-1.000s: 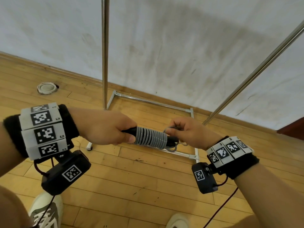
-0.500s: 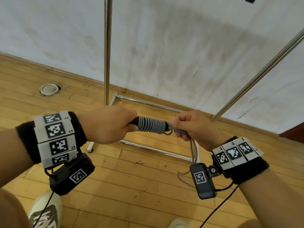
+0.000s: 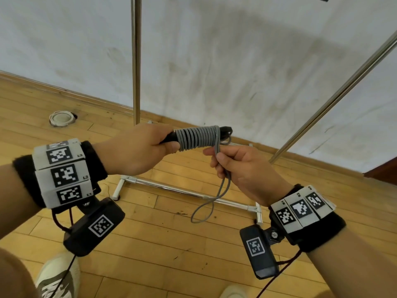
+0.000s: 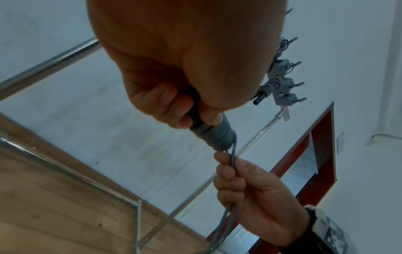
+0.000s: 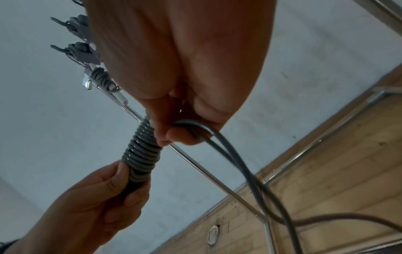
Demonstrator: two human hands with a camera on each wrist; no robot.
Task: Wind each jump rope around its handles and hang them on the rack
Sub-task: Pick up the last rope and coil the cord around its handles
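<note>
Many tight grey turns of the jump rope (image 3: 198, 137) are seen wound around its black handles (image 3: 225, 130), which are held level in the air in front of the rack (image 3: 135, 61), their near end gripped in the closed fist of the left hand (image 3: 137, 150). Just below the coil, a doubled strand of the rope is pinched between thumb and curled fingers of the right hand (image 3: 245, 168), and a loose loop (image 3: 211, 201) is left hanging beneath it above the wooden floor (image 3: 150, 244). Another wound rope (image 4: 266, 89) is seen hung on hooks (image 4: 284, 98) at the rack's top.
</note>
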